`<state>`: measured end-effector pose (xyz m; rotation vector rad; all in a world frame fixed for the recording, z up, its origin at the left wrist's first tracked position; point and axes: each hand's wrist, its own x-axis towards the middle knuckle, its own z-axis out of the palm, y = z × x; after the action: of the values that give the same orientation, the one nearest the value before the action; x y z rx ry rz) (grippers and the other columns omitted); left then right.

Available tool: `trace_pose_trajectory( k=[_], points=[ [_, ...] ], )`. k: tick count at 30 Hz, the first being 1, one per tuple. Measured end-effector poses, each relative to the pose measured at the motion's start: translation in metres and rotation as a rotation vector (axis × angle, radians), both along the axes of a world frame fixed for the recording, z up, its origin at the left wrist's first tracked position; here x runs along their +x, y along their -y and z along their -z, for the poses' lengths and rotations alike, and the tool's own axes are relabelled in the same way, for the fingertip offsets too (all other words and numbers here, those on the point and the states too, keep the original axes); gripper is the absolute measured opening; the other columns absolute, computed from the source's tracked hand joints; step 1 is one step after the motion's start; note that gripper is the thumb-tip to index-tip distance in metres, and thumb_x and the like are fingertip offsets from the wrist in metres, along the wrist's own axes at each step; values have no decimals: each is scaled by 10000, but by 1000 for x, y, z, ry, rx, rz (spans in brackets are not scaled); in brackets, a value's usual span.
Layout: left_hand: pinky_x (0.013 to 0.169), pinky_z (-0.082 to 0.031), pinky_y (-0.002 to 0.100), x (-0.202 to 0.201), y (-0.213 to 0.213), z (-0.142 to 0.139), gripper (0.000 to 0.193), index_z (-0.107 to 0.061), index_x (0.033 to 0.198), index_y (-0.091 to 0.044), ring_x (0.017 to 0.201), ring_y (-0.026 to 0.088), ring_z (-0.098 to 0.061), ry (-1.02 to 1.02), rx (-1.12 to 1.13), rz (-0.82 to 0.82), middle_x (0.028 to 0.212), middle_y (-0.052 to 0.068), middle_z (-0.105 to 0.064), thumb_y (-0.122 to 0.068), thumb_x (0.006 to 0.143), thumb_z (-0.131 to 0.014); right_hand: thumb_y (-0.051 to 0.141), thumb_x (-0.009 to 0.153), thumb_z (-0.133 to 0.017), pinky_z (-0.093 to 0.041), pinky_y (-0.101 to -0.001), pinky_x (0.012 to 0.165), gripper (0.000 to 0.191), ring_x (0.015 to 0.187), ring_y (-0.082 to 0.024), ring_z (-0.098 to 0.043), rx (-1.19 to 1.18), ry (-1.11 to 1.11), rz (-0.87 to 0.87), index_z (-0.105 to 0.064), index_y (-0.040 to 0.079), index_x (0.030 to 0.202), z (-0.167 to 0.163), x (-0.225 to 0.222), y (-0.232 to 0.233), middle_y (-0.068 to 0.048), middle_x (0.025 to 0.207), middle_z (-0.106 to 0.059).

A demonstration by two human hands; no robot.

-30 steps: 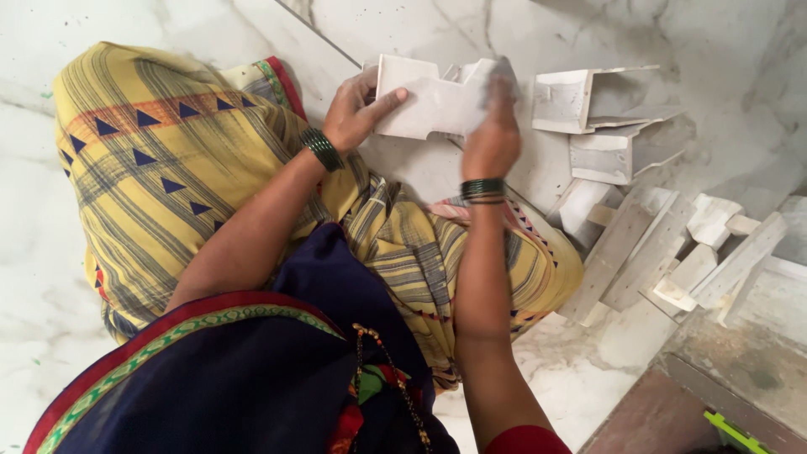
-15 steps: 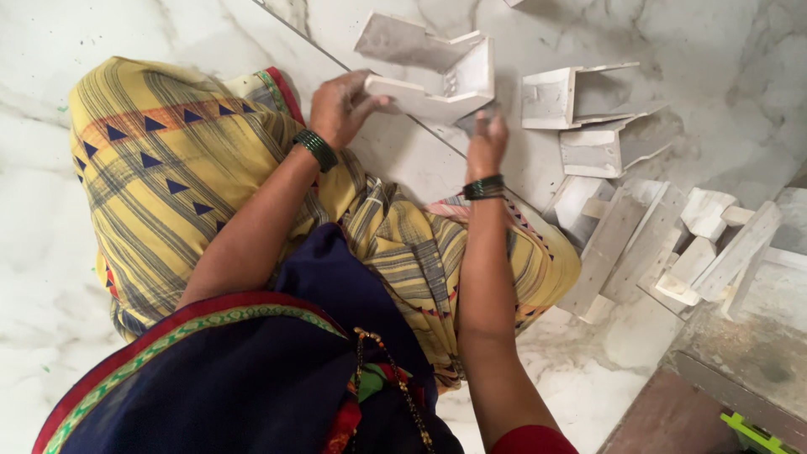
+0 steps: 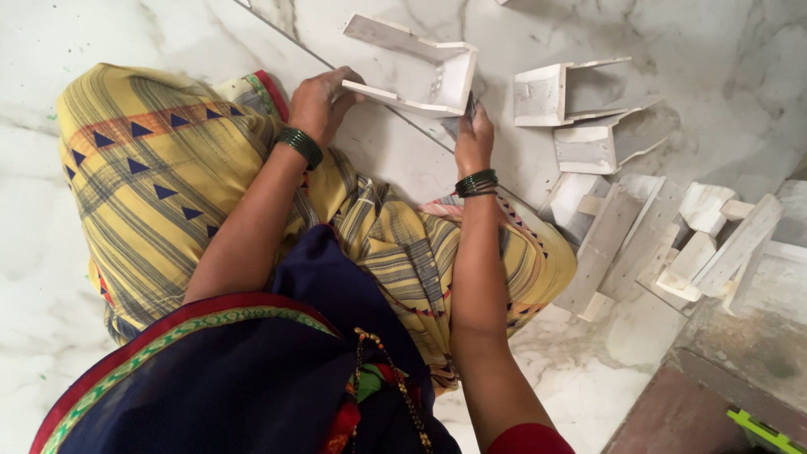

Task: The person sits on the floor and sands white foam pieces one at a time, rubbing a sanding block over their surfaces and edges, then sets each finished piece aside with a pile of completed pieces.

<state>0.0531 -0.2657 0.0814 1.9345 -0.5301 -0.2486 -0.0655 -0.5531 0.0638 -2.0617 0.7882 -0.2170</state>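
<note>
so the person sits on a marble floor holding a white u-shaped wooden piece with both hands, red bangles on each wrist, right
Not quite: the bangles are green, not red. The head view shows a dark green bangle on the left wrist and a stack of green ones on the right wrist. The rest holds: both the left hand and right hand grip the white U-shaped wooden piece above the marble floor.

No packages, labels, signs or screens in view. Only candidate: a small bright-green strip [image 3: 761, 430] at the 5 o'clock corner, lying on a dark slab edge and cut off by the frame; too little of it shows to tell whether it is a label or a tool. No printed panels or displays elsewhere.
</note>
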Motion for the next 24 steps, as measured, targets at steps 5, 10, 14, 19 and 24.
trace_pose_trajectory(
  k=[5,10,14,19,24],
  points=[
    [823,-541,436,2,4,-9,342,-672,1153,-74,985,342,-679,145,-120,-8,1070,109,-730,-193,861,-804,63,1079,-497,-458,-411,1172,390,1354,-320,-609,-279,92,-76,-516,16,1466,-45,2,-20,-205,1450,-616],
    [785,-540,428,2,7,-10,241,-707,1049,-117,921,312,-689,22,77,-28,978,75,-739,-242,891,-840,-137,820,-493,-482,-459,1085,691,1366,-396,-549,-928,-49,-401,-542,60,1481,-90,-20,-72,-179,1504,-562],
    [751,-554,401,7,6,-8,187,-727,1056,-124,862,297,-701,24,-69,106,956,80,-739,-176,891,-798,-124,882,-538,-484,-429,1101,649,1374,-354,-554,-919,-146,-393,-533,89,1495,-102,-31,-80,-162,1519,-551],
    [758,-545,400,13,4,-5,184,-732,1125,-98,863,333,-682,100,-126,323,973,125,-718,-94,942,-748,-146,885,-518,-485,-427,1161,645,1398,-318,-566,-950,-61,-374,-544,85,1487,-97,-21,-52,-128,1525,-562],
    [769,-552,387,17,-1,-5,226,-750,1152,-105,875,306,-698,33,-167,445,1015,121,-747,-91,926,-751,-33,1003,-494,-501,-387,1127,488,1333,-294,-622,-666,-21,-166,-563,84,1472,-73,1,-26,-119,1483,-609]
  ],
)
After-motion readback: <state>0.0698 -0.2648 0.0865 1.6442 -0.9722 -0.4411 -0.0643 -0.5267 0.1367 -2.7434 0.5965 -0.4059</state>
